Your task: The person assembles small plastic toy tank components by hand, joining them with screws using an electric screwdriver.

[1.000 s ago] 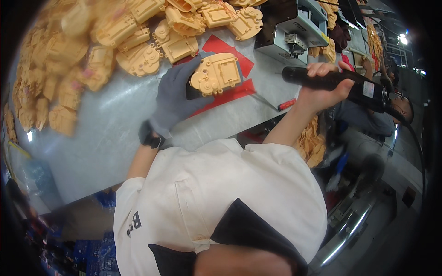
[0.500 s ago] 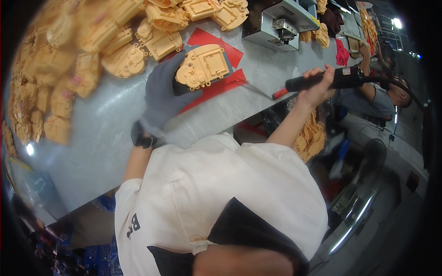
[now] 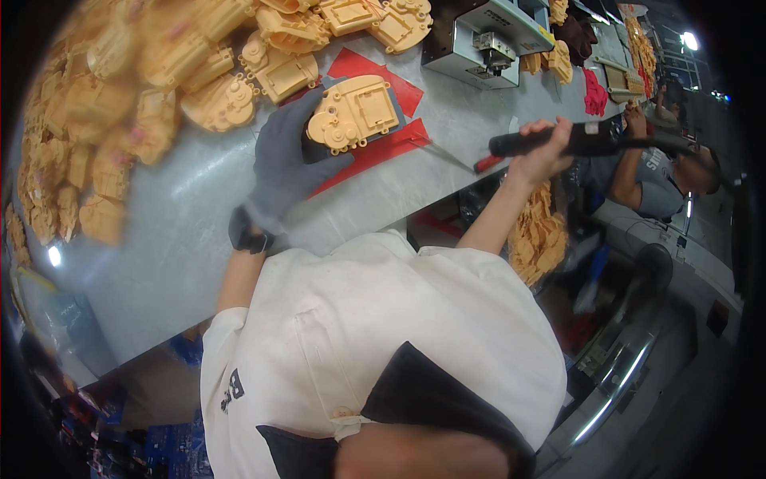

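Note:
My left hand (image 3: 283,164), in a grey glove with a dark band at the wrist, is closed round the left side of a yellow plastic housing (image 3: 355,114). The housing has a recessed rectangle and round bosses on its upper face. It rests on a dark block (image 3: 396,104) over red sheet (image 3: 375,160) on the table. Out to the right, my bare right hand (image 3: 544,152) grips a black, cylindrical corded power tool (image 3: 586,137), which looks like an electric screwdriver. It is held well apart from the housing; no bit can be made out.
Many similar yellow housings (image 3: 219,102) are heaped at the left and back of the grey table (image 3: 183,239). A thin rod with a red end (image 3: 487,164) lies near the table edge. A grey machine (image 3: 479,48) stands at the back. Another person (image 3: 658,180) sits at the right.
My right hand and the black tool have shifted slightly left and down. My left hand and the housing have hardly moved. The other person at the right has changed posture.

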The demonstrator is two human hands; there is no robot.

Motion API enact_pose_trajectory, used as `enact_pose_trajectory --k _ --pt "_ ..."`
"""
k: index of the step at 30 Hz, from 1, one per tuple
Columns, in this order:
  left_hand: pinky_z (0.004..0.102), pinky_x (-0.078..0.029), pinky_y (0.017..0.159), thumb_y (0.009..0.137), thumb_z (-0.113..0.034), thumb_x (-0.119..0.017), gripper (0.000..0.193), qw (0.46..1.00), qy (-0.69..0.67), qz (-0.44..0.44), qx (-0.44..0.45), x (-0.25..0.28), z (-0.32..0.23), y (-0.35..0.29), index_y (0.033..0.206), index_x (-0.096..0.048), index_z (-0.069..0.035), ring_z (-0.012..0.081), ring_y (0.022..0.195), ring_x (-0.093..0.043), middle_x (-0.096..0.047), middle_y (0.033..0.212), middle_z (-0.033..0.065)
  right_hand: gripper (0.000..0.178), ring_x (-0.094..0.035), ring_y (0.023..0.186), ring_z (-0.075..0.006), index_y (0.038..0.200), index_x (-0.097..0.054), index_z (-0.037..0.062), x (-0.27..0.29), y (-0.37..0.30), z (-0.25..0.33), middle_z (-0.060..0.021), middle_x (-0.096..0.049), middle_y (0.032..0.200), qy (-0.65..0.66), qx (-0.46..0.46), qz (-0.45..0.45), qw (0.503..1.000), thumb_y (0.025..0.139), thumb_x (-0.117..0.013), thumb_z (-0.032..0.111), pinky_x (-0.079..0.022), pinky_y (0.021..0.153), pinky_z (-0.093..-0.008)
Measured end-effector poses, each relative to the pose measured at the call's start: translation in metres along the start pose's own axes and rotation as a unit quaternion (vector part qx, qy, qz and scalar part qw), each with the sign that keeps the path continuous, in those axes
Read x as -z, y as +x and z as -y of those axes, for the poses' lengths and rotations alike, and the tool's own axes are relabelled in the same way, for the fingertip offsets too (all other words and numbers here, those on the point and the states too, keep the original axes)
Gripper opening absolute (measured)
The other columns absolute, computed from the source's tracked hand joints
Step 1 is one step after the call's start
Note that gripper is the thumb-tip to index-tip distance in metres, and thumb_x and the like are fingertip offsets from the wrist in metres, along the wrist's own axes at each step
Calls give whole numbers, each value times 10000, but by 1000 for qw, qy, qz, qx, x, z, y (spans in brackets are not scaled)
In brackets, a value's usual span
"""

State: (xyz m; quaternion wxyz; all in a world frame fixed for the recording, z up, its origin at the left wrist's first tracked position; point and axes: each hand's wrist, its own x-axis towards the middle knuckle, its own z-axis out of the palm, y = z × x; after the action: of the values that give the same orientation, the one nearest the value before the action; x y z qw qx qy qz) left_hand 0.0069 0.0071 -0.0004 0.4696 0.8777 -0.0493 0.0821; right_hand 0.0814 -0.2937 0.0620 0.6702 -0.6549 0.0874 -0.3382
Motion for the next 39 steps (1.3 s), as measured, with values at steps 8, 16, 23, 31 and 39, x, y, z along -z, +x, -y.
enact_pose_trajectory --k 8,16,23,31,39 --pt "381 -415 899 544 -234 -817 628 988 -18 -109 -110 15 -31 -20 1107 -577 -92 294 1014 -524 -508 1137 120 648 -491 544 -192 1138 -451 61 -53 -43 67 -69 -512 688 402 -16 342 849 809 -518 615 -404 591 -362" --pt "308 -422 692 661 -231 -756 220 992 -96 -55 -65 13 -49 -29 832 -681 -115 199 764 -567 -619 805 30 662 -480 566 -170 1139 -432 42 -94 -63 74 -48 -491 719 491 -120 437 744 790 -571 588 -378 619 -340" --pt "304 -435 720 730 -148 -699 179 950 -303 -21 79 16 -52 -32 906 -686 -115 210 756 -570 -617 800 44 683 -510 567 -192 1165 -408 51 -95 -68 71 -65 -506 728 493 -135 434 742 808 -524 622 -410 611 -360" --pt "315 -394 682 664 -213 -740 185 987 -14 -104 -119 20 -45 -26 815 -648 -157 185 741 -549 -596 767 -27 685 -517 576 -198 1170 -397 51 -94 -67 78 -67 -509 733 495 -126 443 736 800 -557 605 -408 615 -362" --pt "337 -409 765 598 -139 -762 270 989 5 -89 -114 27 -47 -31 837 -636 -133 224 851 -549 -599 835 10 705 -527 605 -205 1177 -371 52 -97 -71 80 -78 -522 760 477 -123 483 724 795 -558 614 -407 632 -362"
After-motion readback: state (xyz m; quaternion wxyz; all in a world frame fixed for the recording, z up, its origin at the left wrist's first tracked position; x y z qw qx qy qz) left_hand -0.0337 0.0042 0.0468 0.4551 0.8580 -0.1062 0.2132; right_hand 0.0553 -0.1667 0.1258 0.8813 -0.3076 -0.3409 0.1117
